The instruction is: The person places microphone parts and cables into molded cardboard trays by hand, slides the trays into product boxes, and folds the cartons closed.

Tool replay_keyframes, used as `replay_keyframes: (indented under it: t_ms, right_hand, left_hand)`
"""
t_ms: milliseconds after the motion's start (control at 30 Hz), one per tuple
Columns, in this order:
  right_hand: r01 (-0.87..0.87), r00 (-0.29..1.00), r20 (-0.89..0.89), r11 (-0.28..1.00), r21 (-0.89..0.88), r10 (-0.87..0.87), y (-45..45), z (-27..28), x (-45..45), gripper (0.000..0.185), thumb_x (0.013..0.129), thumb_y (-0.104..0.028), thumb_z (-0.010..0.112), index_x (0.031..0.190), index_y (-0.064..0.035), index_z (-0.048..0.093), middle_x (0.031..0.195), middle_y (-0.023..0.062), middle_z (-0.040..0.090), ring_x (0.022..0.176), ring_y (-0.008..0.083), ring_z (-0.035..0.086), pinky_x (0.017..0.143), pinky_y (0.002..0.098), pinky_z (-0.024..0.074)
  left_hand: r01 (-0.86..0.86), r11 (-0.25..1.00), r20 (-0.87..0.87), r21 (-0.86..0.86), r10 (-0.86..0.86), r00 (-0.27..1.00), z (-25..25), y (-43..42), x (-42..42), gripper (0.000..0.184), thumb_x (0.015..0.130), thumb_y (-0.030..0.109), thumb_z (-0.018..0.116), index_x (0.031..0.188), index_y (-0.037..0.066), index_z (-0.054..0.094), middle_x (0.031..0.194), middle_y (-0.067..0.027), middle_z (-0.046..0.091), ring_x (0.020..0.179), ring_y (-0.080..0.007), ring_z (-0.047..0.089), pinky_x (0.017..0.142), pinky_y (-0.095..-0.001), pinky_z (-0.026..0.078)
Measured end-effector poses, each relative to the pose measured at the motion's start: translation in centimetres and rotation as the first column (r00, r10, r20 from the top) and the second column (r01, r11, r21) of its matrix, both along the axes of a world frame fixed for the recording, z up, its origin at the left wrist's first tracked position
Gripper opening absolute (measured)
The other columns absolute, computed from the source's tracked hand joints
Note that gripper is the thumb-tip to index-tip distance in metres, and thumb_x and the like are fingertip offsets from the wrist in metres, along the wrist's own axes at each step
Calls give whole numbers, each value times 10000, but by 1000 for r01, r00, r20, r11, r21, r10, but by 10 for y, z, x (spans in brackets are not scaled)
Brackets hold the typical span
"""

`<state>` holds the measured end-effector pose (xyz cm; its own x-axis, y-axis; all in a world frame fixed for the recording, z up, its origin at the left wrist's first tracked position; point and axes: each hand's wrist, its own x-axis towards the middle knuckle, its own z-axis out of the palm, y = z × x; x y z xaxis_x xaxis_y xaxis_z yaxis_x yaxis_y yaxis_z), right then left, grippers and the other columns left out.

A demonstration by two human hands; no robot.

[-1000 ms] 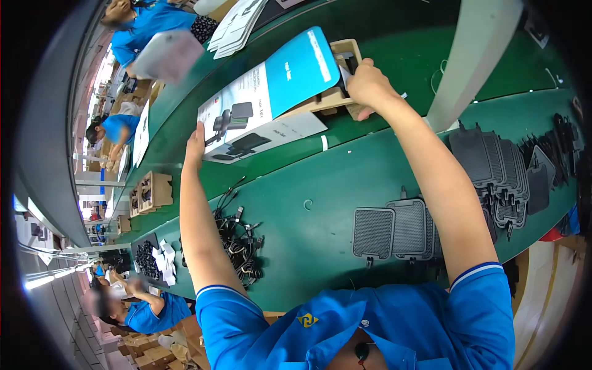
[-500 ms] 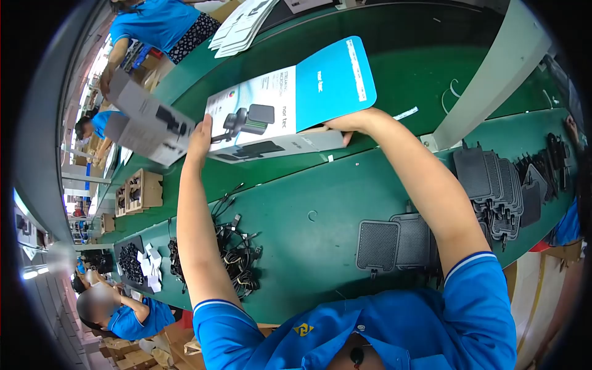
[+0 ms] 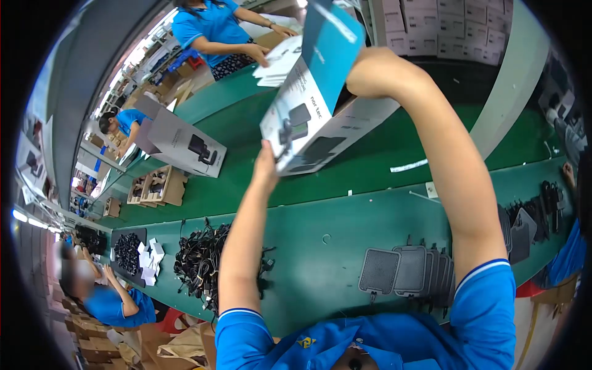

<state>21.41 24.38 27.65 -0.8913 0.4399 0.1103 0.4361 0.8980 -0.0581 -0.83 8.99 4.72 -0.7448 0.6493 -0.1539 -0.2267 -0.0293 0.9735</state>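
Note:
A white and blue microphone box (image 3: 320, 135) is tilted in front of me above the green bench, its blue lid flap (image 3: 333, 52) standing up. My left hand (image 3: 265, 165) grips its lower left edge, the thumb along the side. At the open end, my right hand (image 3: 373, 73) is bent down into the mouth of the box behind the flap. Its fingers are hidden there, so what they hold does not show. Beyond my left hand, a second printed box (image 3: 188, 145) stands on the bench with its flaps open.
Bundled black cables (image 3: 200, 262) lie left of my forearm; grey mesh-faced panels (image 3: 379, 271) lie to the right. Cardboard trays (image 3: 163, 185) stand at left. A white post (image 3: 515, 80) rises at right. A co-worker (image 3: 209, 34) across the bench handles white sheets (image 3: 280, 65); others sit at left.
The box has swung from lying nearly level to a steep tilt, its flap now upright. My right hand moved up and over the opening. The second box, earlier held by the co-worker, now stands released.

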Motion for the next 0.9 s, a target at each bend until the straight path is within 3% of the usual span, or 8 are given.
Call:
replay_keyframes:
  t_ms: [67, 133, 233, 433, 500, 600, 800, 900]
  right_hand:
    - [2, 990, 136, 992, 129, -19, -28, 35, -7, 266, 762, -72, 484, 946, -61, 676, 974, 161, 662, 879, 308, 649, 711, 386, 500]
    - [41, 997, 65, 986, 161, -52, -17, 2, -50, 268, 797, -121, 501, 997, -67, 671, 998, 145, 669, 918, 280, 652, 760, 389, 489]
    - [-121, 962, 268, 951, 284, 42, -37, 14, -55, 268, 817, -151, 509, 1015, -77, 673, 1031, 127, 667, 985, 273, 634, 811, 390, 479]
    - [-77, 904, 424, 996, 41, 53, -80, 45, -67, 313, 770, -211, 580, 1034, -67, 667, 1085, 158, 641, 1009, 305, 613, 849, 369, 475]
    - [28, 887, 461, 998, -52, -1, -84, 47, -73, 330, 763, -233, 599, 1042, -68, 664, 1083, 158, 641, 1009, 307, 612, 849, 372, 475]
    - [60, 874, 485, 994, -88, -10, -77, 31, -72, 337, 762, -258, 606, 1040, -78, 670, 1058, 147, 652, 1005, 293, 619, 836, 382, 476]
    - [-39, 915, 389, 983, -181, 108, -33, -11, -87, 353, 760, -309, 620, 1037, -98, 681, 1008, 123, 675, 996, 265, 632, 809, 401, 479]
    - [-355, 934, -75, 891, -282, 348, -28, 3, -59, 298, 836, -265, 568, 1028, -59, 667, 926, 123, 679, 857, 197, 621, 770, 339, 473]
  left_hand:
    - [93, 996, -118, 8, -92, 989, -35, 26, 20, 563, 982, 461, 307, 1226, -9, 499, 1100, -111, 599, 988, -201, 556, 871, -342, 426]
    - [31, 876, -457, -481, -280, 844, -103, 58, 0, 464, 956, 359, 427, 1220, -16, 494, 1086, -147, 605, 971, -238, 576, 841, -342, 453]
    - [-117, 866, -537, -485, -190, 822, -32, 37, 42, 486, 858, 223, 542, 1241, -48, 419, 1103, -262, 577, 1092, -352, 544, 928, -405, 421]
    - [-348, 900, -843, 262, 388, 372, 98, -29, 50, 865, 732, -59, 621, 1422, 19, 106, 1407, -247, 185, 1295, -396, 278, 1072, -430, 278]
    - [-325, 859, -910, 396, 415, -13, 144, -50, 65, 884, 692, -69, 656, 1422, 53, 172, 1446, -200, 200, 1332, -380, 245, 1093, -434, 223]
    - [-188, 948, -946, 258, 209, -247, 179, -66, 69, 819, 697, -52, 664, 1402, 87, 273, 1424, -155, 294, 1332, -337, 272, 1090, -447, 217]
    - [-212, 957, -943, 198, 127, -307, 204, -68, 60, 562, 780, 194, 693, 1264, 47, 448, 1330, -189, 441, 1255, -357, 387, 1045, -434, 302]
    - [-240, 911, -933, 336, 286, -219, 201, -55, 61, 637, 797, 244, 689, 1306, 12, 385, 1349, -235, 399, 1241, -382, 390, 1031, -434, 319]
